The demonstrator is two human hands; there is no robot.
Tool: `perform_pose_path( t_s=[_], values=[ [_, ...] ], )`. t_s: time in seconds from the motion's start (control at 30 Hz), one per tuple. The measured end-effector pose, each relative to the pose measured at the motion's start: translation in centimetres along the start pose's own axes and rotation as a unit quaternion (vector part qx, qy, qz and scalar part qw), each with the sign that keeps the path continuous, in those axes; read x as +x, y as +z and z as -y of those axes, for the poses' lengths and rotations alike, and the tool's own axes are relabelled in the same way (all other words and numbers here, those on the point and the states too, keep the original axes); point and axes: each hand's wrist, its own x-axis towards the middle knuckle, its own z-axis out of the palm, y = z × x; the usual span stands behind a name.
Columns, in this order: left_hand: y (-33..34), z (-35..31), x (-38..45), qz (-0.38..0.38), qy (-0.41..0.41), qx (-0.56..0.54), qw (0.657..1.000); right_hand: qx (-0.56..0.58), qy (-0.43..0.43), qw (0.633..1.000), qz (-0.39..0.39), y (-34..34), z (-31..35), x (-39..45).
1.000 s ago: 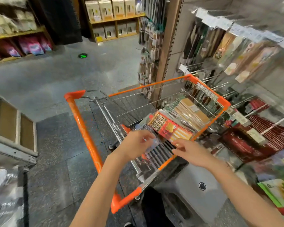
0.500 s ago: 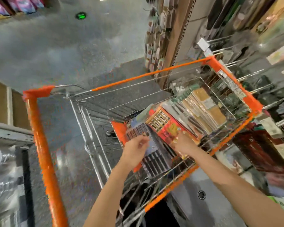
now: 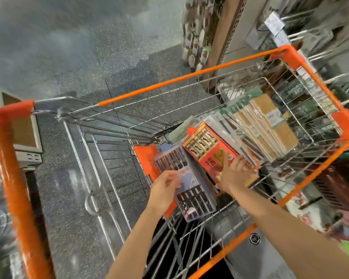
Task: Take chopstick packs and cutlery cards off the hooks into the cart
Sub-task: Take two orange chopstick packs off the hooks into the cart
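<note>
The flat grey-blue chopstick pack (image 3: 191, 190), likely light, stiff and slippery, lies near the orange-rimmed wire cart's (image 3: 189, 76) near edge. The left hand (image 3: 164, 191) pinches its long side, the best hold; the right hand's (image 3: 237, 172) fingers curl on the red boxed chopstick pack (image 3: 208, 150).

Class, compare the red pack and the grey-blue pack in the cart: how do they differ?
The red pack is bright red with gold trim; the grey-blue pack is pale and dull. The right hand touches the red pack's near end; the left hand grips the grey-blue pack's edge. Both show dark utensils in rows and lie inside the cart.
</note>
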Motion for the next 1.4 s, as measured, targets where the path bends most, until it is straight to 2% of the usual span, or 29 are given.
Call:
perform_pose_path(
  t_s=[0.23, 0.43, 0.57, 0.63, 0.8, 0.93, 1.07, 1.13, 1.2, 1.3, 1.4],
  values=[
    [0.5, 0.1, 0.4, 0.03, -0.001, -0.017, 0.999, 0.011, 0.014, 1.0, -0.018, 0.3, 0.0, -0.3],
    [0.5, -0.1, 0.5, 0.037, -0.037, -0.063, 0.997, 0.026, -0.003, 0.999, -0.038, -1.1, -0.3, -0.5],
    [0.5, -0.3, 0.6, 0.048, -0.06, -0.102, 0.992, 0.101, 0.016, 0.994, -0.027, -2.5, -0.5, -1.3],
    [0.5, -0.7, 0.6, 0.051, -0.079, -0.154, 0.984, 0.189, 0.016, 0.982, 0.007, -3.2, -0.4, -2.1],
    [0.2, -1.3, 0.3, 0.047, -0.099, -0.253, 0.961, 0.375, -0.096, 0.92, 0.067, -4.9, 0.3, -6.6],
    [0.5, -1.9, 0.0, 0.078, -0.097, -0.331, 0.935, 0.4, -0.194, 0.888, 0.119, -5.4, 2.1, -10.3],
    [-0.2, -1.1, 0.2, 0.01, -0.123, -0.436, 0.891, 0.396, -0.227, 0.881, 0.127, -4.9, 3.6, -11.7],
    [-0.8, -0.7, 0.3, -0.031, -0.14, -0.412, 0.9, 0.377, -0.239, 0.882, 0.147, -5.5, 3.0, -11.5],
    [-0.8, -0.5, 0.5, -0.036, -0.148, -0.413, 0.898, 0.368, -0.226, 0.888, 0.156, -6.2, 2.0, -10.4],
    [-0.4, -0.7, 0.5, -0.042, -0.144, -0.414, 0.898, 0.425, -0.135, 0.891, 0.087, -6.2, 1.0, -6.6],
    [-0.1, 0.2, 1.0, -0.066, -0.14, -0.378, 0.913, 0.378, -0.052, 0.924, -0.031, -4.9, 0.2, -1.6]
  ],
)
